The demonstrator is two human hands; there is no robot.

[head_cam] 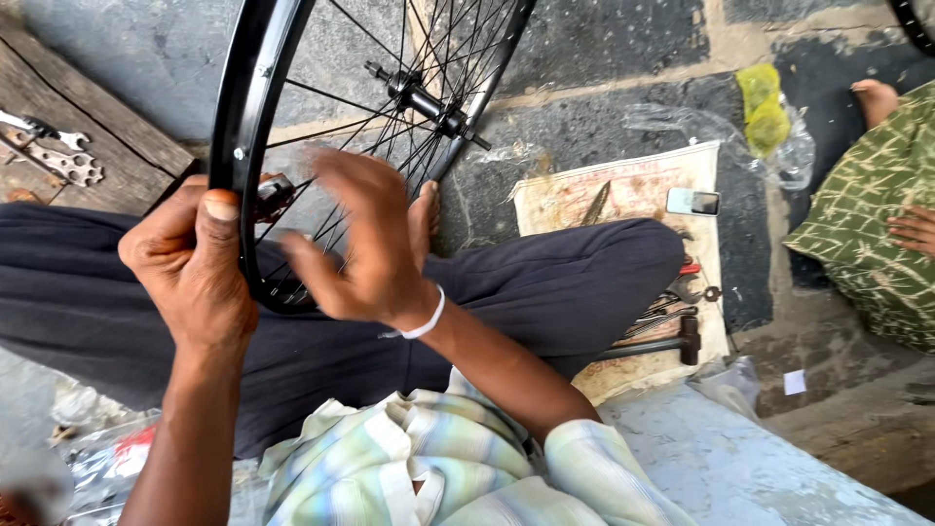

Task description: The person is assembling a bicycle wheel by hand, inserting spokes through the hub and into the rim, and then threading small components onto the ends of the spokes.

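just one wheel (255, 117), two hands

landmark: the paper sheet (623, 190) spread flat on the stone floor beside my knee
hammer (654, 346): lying on the near end of the sheet, dark head pointing away from my leg
small tools (672, 307): a loose heap on the sheet, just beyond the hammer
phone (692, 202): flat on the sheet's far right corner
clear plastic bag (769, 131): just past that corner, with something yellow-green inside
wooden plank (88, 127): well apart from the sheet, far across from it
flat multi-hole wrench (66, 164): resting on the plank
another person's patterned green cloth (872, 224): beyond the sheet's outer edge
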